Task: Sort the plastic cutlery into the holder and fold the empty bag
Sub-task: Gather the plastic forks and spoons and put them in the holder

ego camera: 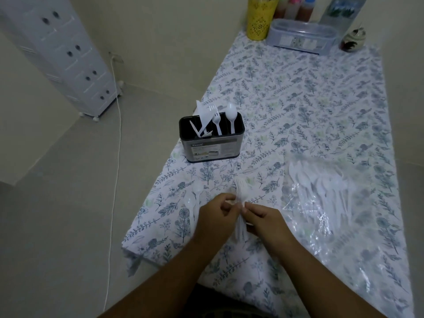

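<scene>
Pale walls, grey floor [57,203], white drawer cabinet [68,56], dim light

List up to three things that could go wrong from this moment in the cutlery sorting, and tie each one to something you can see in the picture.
1. Both hands, left hand and right hand, pinch one bundle of forks; a piece might slip out.
2. The holder stands near the table's left edge, so a careless push might tip it off.
3. The loose spoons also lie near that edge and could be knocked off.
</scene>
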